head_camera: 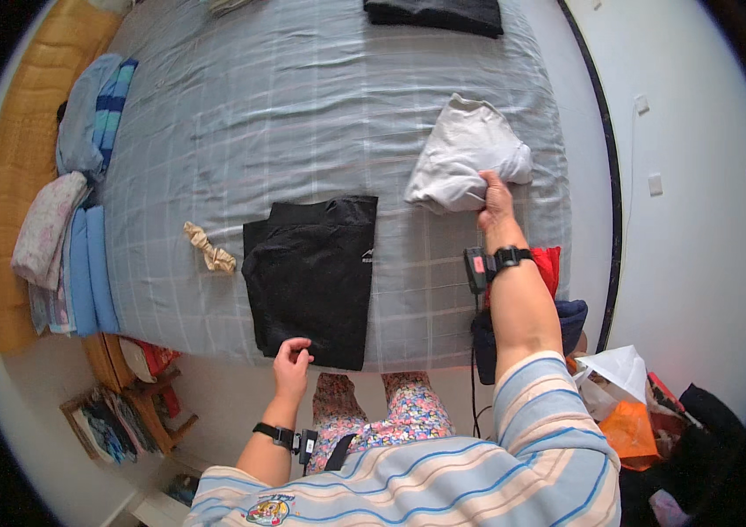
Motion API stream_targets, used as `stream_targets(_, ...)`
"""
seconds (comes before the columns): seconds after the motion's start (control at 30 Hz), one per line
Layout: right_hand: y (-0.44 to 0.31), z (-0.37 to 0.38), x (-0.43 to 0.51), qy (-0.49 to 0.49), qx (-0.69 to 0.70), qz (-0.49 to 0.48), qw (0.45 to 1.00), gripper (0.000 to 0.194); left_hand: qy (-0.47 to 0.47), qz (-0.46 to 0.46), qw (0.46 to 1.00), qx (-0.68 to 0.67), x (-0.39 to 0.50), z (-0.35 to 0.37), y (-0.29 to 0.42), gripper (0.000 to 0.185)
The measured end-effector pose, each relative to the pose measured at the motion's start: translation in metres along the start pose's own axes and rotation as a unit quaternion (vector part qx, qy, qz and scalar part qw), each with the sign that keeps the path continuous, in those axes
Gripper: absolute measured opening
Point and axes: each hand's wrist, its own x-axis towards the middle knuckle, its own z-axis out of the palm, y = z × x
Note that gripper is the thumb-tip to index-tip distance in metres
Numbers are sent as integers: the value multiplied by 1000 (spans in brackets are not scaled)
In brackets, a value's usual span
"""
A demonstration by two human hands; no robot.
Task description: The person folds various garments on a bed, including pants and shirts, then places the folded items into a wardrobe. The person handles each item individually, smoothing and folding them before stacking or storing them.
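My right hand (pixel 496 201) is closed on the lower edge of a crumpled white cloth garment (pixel 462 148) at the right side of the bed. Folded black trousers or shorts (pixel 310 283), with a small white logo at the right edge, lie flat at the bed's near edge. My left hand (pixel 292 359) is at their lower left edge with its fingers curled; whether it touches the cloth I cannot tell. A beige scrunchie (pixel 209 248) lies left of the black garment.
The bed (pixel 320 145) has a grey-blue checked sheet. Folded black cloth (pixel 435 13) lies at its far side. Blue folded fabric (pixel 93 270) and other textiles line its left edge by the wooden headboard (pixel 30 171). Red and navy cloths (pixel 570 323) are beside my right arm; bags (pixel 629 428) stand lower right.
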Motion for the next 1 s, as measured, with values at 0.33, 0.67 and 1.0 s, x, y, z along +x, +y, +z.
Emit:
stream_targets(0.33,-92,90,-248,-253,-313,-129,906,42,-154,-152,955,-200,25,6,104,28)
stream_targets(0.67,129,137,-403,-509,-667,-147,524,63,-102,-262,882,-378,91,-108,2,83)
stream_targets(1.0,190,78,-283,-195,-665,-121,711,55,64,-118,985,112,80,-58,-3,105)
